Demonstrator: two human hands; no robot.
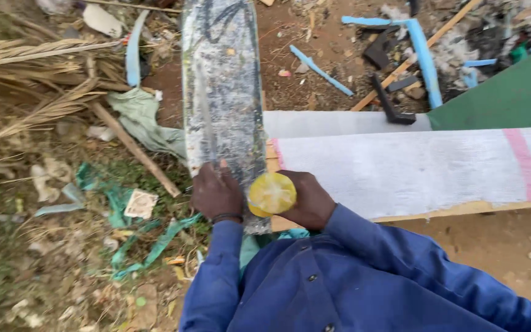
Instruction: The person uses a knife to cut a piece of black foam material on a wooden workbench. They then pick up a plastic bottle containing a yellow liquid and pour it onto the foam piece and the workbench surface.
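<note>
Head view: left hand (216,192) lies flat, fingers spread, pressing on the near end of a long grey-speckled board (222,92); nothing gripped, it looks like it is just pinning the board steady. Dark band on that wrist

Right hand (305,200) is closed around a yellow round block (271,193), fist wrapped behind it, flat yellow face turned up toward the camera. Block sits at the board's near right edge, touching or just over it; cannot tell which. Held that way probably to rub its far end along the board

Board runs away from the person, near end by the hands, far end out of frame at top. It crosses the left end of a white plank (413,166) lying crosswise, which likely props it off the ground. Plank has a pink stripe (527,163) near its right end. A second pale plank (345,123) lies just behind, a green sheet (511,92) at the right

Counts: 2 hands, 1 block, 1 board, 2 pale planks, 1 green sheet. Blue strips (321,71) scattered on the dirt, at least five, some half buried. Dry stalks (32,80) and green cloth scraps (142,117) to the left, too tangled to count

Blue sleeves (364,270), both arms
</note>
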